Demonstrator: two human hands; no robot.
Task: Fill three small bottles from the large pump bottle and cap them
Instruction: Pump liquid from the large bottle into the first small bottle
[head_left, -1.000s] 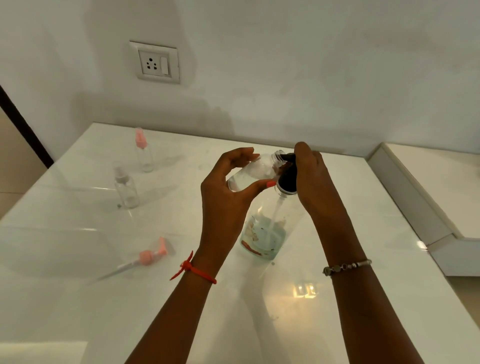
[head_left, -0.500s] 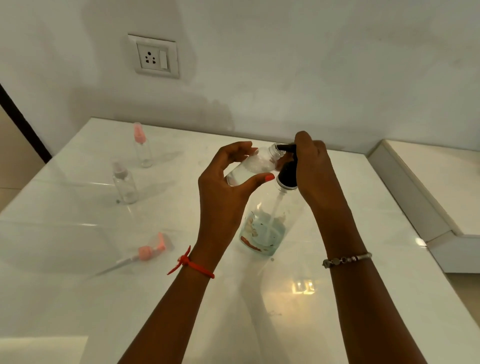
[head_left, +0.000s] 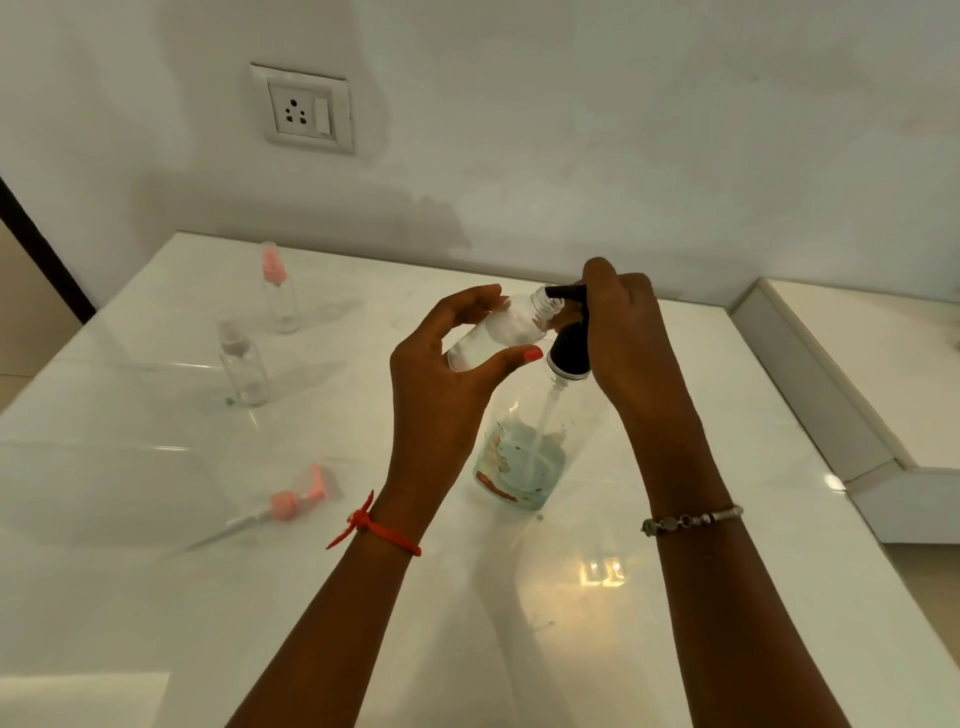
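Observation:
My left hand (head_left: 447, 384) holds a small clear uncapped bottle (head_left: 506, 330) tilted, its open neck against the black spout of the pump. The large clear pump bottle (head_left: 524, 452) stands on the white table (head_left: 519, 623), a little liquid at its bottom. My right hand (head_left: 623, 332) is curled over its black pump head (head_left: 569, 348). Two small capped bottles stand at the left: one with a pink sprayer (head_left: 278, 293), one with a clear cap (head_left: 241, 364). A loose pink spray cap with its tube (head_left: 283, 506) lies on the table.
A wall with a socket plate (head_left: 306, 111) stands behind the table. A lower white ledge (head_left: 857, 374) adjoins the table's right side. The table's left edge drops off near a dark door frame.
Both hands and the small bottle sit slightly higher in the frame than before; the right hand stays on the pump head and the small bottle's neck stays at the spout.

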